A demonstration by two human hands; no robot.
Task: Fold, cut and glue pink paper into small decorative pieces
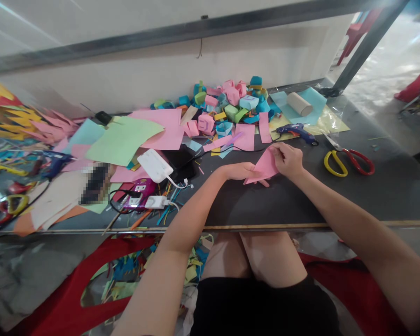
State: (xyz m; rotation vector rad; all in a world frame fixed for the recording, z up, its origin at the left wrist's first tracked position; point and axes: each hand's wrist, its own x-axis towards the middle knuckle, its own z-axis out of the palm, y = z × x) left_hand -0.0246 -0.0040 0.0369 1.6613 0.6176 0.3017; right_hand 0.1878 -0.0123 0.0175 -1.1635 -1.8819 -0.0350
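A folded piece of pink paper (pixel 266 166) is held between both hands, just above the dark tabletop. My left hand (pixel 243 171) grips its lower left end, with fingers under the sheet and the thumb on top. At the upper right edge, my right hand (pixel 287 158) pinches the paper with curled fingers. The paper looks like a pointed, roughly triangular shape. Close to my right hand lie a blue glue gun (pixel 297 133) and scissors (pixel 348 158) with one yellow and one red handle.
Small folded paper pieces (pixel 231 100) in several colours are heaped against the wall. A cardboard tube (pixel 299 104) rests on blue paper. Leftward are a green sheet (pixel 126 137), a white power bank (pixel 155 165), a purple power strip (pixel 140 193), another glue gun (pixel 58 162) and more scissors (pixel 7 208).
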